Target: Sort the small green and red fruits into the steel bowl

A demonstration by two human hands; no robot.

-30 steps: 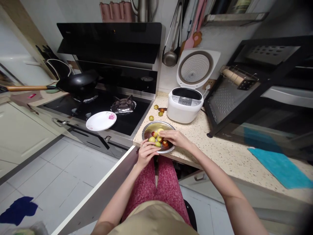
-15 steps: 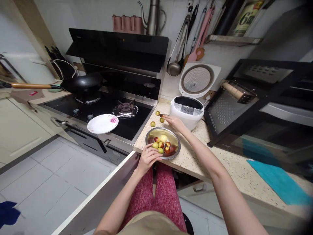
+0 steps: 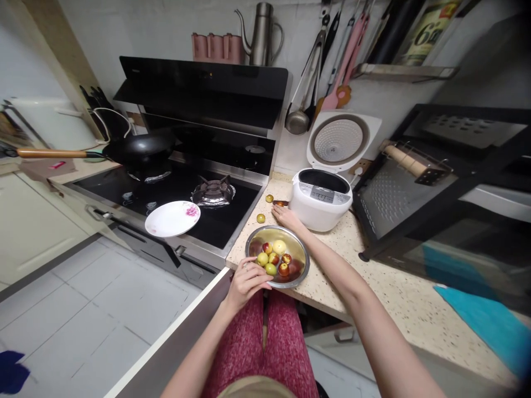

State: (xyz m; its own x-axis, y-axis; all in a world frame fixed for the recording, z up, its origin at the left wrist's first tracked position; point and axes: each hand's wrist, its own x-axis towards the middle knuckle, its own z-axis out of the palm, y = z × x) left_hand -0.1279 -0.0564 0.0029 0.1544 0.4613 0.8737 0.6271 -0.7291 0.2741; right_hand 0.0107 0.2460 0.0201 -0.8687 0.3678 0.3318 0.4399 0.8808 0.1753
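Counter, speckled: bearing the things we are handling.
Stove, black: lying to our left.
Cooker, white, lid raised: standing beyond the bowl.
Bowl, steel: sitting near the counter's front edge and holding at least seven fruits.
Plate, white, floral: resting at the stove's front edge.
Left hand: we are keeping its fingers together over the bowl's near rim, thumb outside, apparently clamped on it and steadying it.
Right hand: a second ago over the bowl, now we are reaching it beside the cooker. Its fingers are lying close together; we cannot tell whether they are gripping anything. By our judgement, attention is shifting from the bowl to the loose pieces.
Loose pieces: two green ones are lying apart left of the fingertips; a reddish one is showing just beyond them.
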